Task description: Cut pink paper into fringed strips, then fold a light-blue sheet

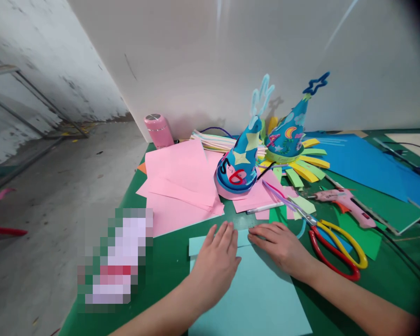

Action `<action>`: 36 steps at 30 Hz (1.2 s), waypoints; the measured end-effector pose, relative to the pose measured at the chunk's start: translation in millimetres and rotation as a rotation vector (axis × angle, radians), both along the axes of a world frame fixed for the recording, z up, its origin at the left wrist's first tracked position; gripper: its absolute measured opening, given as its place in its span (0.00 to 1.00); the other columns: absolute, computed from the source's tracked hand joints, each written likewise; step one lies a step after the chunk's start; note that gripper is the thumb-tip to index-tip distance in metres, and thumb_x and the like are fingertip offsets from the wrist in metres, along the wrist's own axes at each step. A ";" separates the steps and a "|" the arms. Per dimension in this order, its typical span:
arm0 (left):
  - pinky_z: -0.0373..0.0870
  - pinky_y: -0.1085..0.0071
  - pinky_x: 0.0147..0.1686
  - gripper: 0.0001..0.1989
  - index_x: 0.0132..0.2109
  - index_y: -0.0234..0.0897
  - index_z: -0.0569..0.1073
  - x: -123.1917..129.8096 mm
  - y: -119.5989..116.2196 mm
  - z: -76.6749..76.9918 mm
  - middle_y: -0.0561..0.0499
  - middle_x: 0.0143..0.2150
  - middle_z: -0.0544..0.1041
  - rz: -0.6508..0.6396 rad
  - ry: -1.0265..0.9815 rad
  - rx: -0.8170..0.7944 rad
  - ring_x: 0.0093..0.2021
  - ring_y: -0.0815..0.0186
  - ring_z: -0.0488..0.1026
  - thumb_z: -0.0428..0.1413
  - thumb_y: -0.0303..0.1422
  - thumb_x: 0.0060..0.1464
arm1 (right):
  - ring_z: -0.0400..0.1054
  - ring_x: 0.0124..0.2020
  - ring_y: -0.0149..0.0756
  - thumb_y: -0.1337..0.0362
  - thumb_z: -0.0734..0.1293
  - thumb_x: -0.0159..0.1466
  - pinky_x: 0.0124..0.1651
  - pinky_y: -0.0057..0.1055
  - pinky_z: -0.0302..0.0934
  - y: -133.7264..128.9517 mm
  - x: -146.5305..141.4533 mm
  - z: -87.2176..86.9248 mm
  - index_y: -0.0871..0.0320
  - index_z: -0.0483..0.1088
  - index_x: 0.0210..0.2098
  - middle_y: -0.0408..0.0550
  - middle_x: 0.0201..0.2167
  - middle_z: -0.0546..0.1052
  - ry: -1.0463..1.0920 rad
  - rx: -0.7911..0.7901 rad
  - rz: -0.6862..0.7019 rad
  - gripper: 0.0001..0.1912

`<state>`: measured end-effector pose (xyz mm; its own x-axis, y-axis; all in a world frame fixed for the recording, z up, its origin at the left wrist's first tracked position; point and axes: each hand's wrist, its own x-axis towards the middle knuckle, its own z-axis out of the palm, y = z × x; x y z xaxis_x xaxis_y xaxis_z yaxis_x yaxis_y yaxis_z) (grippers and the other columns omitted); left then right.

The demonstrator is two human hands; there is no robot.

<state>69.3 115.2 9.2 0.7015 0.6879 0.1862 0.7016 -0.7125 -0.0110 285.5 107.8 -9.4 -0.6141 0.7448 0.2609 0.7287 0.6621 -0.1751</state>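
A light blue sheet of paper lies on the green table, its far edge folded over in a strip. My left hand rests flat on the folded strip, fingers stretched forward. On the strip's right part lies my right hand, its fingers extended and pointing left. Neither hand grips anything. Scissors with red and yellow handles are just right of my right hand. Beyond the hands stands a blue cone hat with stars and numbers, and a second blue cone hat is behind it.
Pink sheets and a pink bottle are at the back left. A pink glue gun with a black cord lies on the right, near blue sheets. A blurred object is at the left table edge.
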 end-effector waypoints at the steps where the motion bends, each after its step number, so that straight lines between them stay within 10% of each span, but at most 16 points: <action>1: 0.54 0.59 0.53 0.20 0.52 0.28 0.64 4.0 -1.3 -7.3 0.40 0.55 0.64 -0.004 0.016 -0.002 0.56 0.57 0.58 0.44 0.36 0.55 | 0.61 0.47 0.37 0.74 0.55 0.61 0.44 0.36 0.54 -0.4 -0.2 0.4 0.56 0.64 0.48 0.48 0.46 0.71 0.000 0.001 -0.002 0.18; 14: 0.49 0.54 0.54 0.21 0.55 0.27 0.59 -4.2 -6.3 -38.4 0.38 0.58 0.60 -0.063 0.095 0.028 0.59 0.54 0.50 0.43 0.27 0.53 | 0.58 0.51 0.40 0.73 0.57 0.59 0.48 0.40 0.54 -3.4 3.7 2.9 0.53 0.63 0.49 0.49 0.49 0.69 0.003 -0.031 -0.010 0.20; 36: 0.48 0.53 0.53 0.20 0.55 0.29 0.61 -1.1 -4.9 -28.0 0.40 0.58 0.60 -0.023 0.092 0.027 0.59 0.56 0.52 0.37 0.31 0.58 | 0.50 0.56 0.43 0.75 0.57 0.57 0.52 0.43 0.48 -16.8 0.1 7.2 0.54 0.59 0.53 0.50 0.56 0.61 -0.095 -0.156 -0.075 0.25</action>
<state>68.2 110.3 -18.8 0.7319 0.6671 0.1385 0.6803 -0.7268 -0.0945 285.6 91.0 -2.3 -0.5714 0.8165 0.0822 0.7934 0.5753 -0.1990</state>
